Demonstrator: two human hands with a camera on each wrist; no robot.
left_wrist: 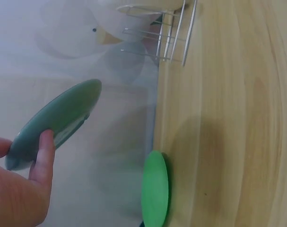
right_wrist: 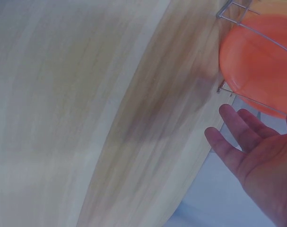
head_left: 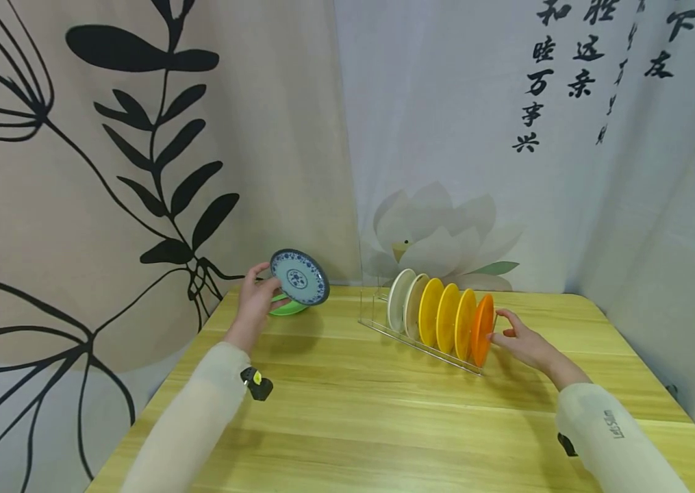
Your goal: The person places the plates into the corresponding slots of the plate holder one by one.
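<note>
My left hand [head_left: 253, 305] pinches a blue-and-white patterned plate [head_left: 299, 279] by its rim, raised and tilted above the table. Its plain greenish underside shows in the left wrist view, thumb and fingers on opposite faces. Below it on the table lies a bright green plate [head_left: 288, 309], partly hidden in the head view. A wire dish rack [head_left: 424, 350] holds several upright plates, white and cream at the left, then yellow, with an orange plate [head_left: 483, 331] at the right end. Beside that end is my right hand [right_wrist: 268, 158], fingers spread and fairly straight; whether its fingertips touch the wire is unclear.
The wooden table [head_left: 347, 424] extends in front of the rack and under both arms. A curtain [head_left: 273, 137] with leaf, flower and character prints hangs behind the table and along its sides.
</note>
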